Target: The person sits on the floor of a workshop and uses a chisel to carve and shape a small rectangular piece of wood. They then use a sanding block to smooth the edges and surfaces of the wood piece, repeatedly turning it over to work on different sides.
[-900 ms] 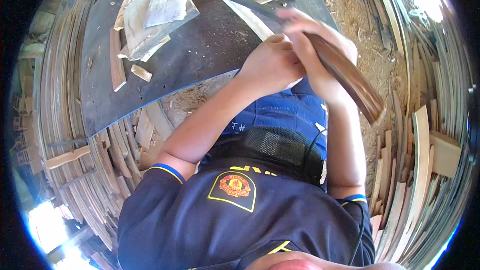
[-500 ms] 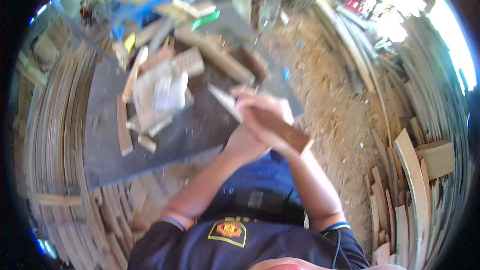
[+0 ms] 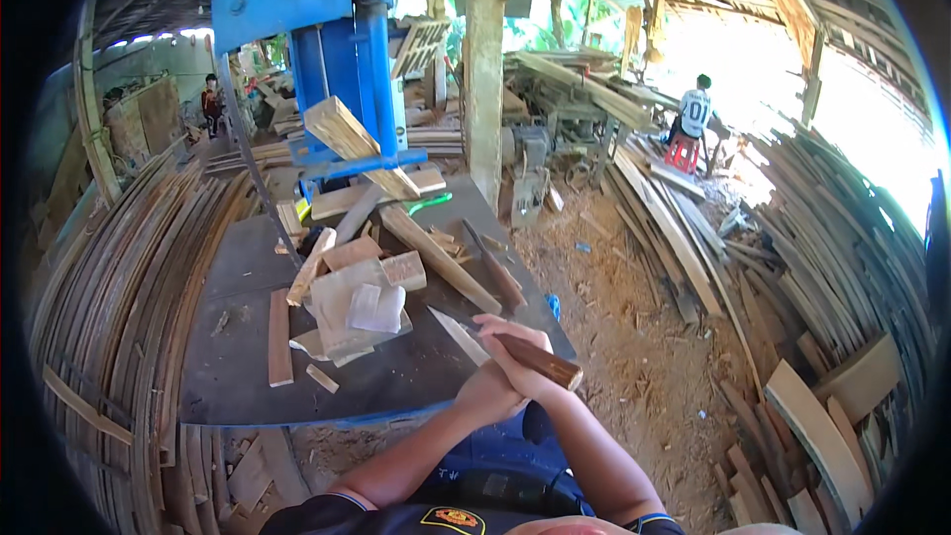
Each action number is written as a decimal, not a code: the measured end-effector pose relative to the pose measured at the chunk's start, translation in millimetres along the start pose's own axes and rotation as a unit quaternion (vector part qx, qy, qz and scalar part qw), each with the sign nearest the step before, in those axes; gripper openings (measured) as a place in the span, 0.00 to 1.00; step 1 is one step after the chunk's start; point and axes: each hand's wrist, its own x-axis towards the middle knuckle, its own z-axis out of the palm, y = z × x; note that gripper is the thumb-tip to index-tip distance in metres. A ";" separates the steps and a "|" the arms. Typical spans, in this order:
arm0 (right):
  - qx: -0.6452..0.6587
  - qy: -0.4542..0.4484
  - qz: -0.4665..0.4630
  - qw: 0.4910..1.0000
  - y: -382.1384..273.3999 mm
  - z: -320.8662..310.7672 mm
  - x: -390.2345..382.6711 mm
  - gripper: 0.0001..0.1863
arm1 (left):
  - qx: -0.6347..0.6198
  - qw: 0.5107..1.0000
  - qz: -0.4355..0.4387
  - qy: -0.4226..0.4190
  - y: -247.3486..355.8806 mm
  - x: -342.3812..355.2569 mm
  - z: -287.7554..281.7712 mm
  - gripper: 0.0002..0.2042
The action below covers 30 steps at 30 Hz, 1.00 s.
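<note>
Messy dark table [image 3: 233, 322] in a wood shop

The right hand [image 3: 517, 362] wraps around a brown wood piece [image 3: 542, 359] by the table's near corner. The left hand [image 3: 487, 394] hides its grip. That piece is up; wood scraps [image 3: 337, 295] lie loose. What's left, I can't tell.

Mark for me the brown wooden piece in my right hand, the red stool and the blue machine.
Brown wooden piece [image 3: 542, 358]: head view, middle of its visible length.
Red stool [image 3: 683, 151]: head view, its upper part.
Blue machine [image 3: 272, 18]: head view, its large upper panel.
</note>
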 end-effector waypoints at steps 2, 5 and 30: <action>-0.006 -0.017 0.005 1.000 -6.2 -1.4 3.0 0.07 | -0.006 1.000 -0.024 -0.004 0.5 1.8 0.6 0.14; 0.006 -0.011 0.019 1.000 -4.7 1.3 3.7 0.07 | 0.003 1.000 -0.019 0.001 -1.6 -0.4 2.7 0.12; 0.023 0.049 0.045 0.998 -41.7 -59.6 -84.7 0.05 | 0.111 0.989 0.042 -0.091 -21.7 2.9 25.4 0.10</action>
